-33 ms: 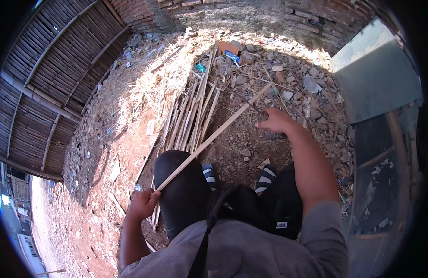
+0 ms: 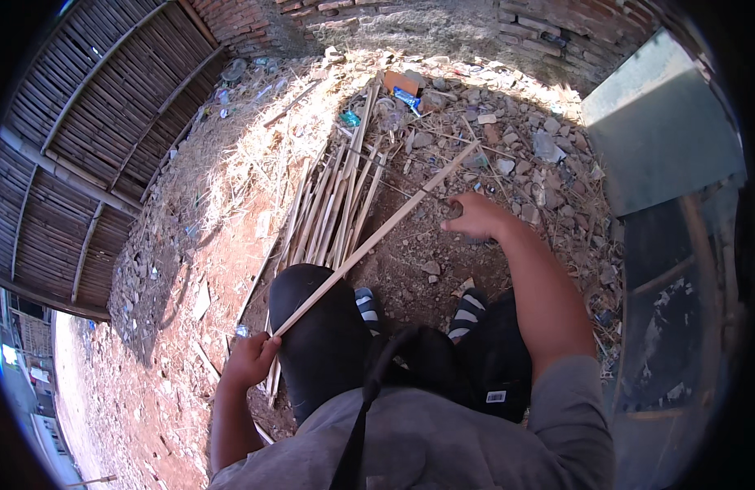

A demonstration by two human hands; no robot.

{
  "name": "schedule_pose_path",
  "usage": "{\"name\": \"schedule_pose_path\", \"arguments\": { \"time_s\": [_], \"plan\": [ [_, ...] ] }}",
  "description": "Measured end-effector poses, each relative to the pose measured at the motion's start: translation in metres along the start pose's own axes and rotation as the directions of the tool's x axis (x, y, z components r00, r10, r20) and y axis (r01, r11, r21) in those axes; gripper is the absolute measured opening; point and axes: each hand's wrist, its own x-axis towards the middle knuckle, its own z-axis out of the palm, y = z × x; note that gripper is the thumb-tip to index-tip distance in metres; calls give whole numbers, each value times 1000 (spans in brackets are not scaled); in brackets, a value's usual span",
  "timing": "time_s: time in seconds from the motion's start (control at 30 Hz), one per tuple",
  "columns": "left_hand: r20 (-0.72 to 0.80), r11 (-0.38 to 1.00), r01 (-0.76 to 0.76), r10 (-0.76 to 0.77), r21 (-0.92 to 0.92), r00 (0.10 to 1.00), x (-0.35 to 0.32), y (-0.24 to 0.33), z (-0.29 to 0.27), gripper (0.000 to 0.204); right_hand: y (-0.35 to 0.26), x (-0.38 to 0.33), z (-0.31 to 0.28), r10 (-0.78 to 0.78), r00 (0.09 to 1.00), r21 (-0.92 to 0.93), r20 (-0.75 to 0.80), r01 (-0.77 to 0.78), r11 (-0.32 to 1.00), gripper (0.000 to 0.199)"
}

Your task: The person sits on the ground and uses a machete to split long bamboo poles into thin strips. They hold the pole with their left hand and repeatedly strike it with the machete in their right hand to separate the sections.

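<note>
The left hand (image 2: 248,359) is gripping the near end of one long bamboo strip (image 2: 376,237), which is slanting up and away across the left knee toward the rubble. The right hand (image 2: 475,216) is reaching out over the dirt just right of that strip, fingers curled down, though whether it is gripping anything cannot be told. One pile of roughly a dozen more strips (image 2: 332,204) is lying on the ground just left of the held one.
</note>
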Motion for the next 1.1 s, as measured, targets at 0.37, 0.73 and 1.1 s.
{"name": "schedule_pose_path", "arguments": {
  "time_s": [0.37,0.73,1.1],
  "plan": [
    [-52,1000,5,-5,0,999,-4,-10,12,50,10,6,-24,276,960,158,-39,-267,951,51],
    [-133,998,-41,47,46,990,-9,-14,19,45,-55,-4,3,-158,966,-155,204,191,969,47],
    [-126,995,-5,17,98,992,-8,-10,20,44,-77,-15,-1,-75,926,-192,369,155,969,74]
  ]
}}
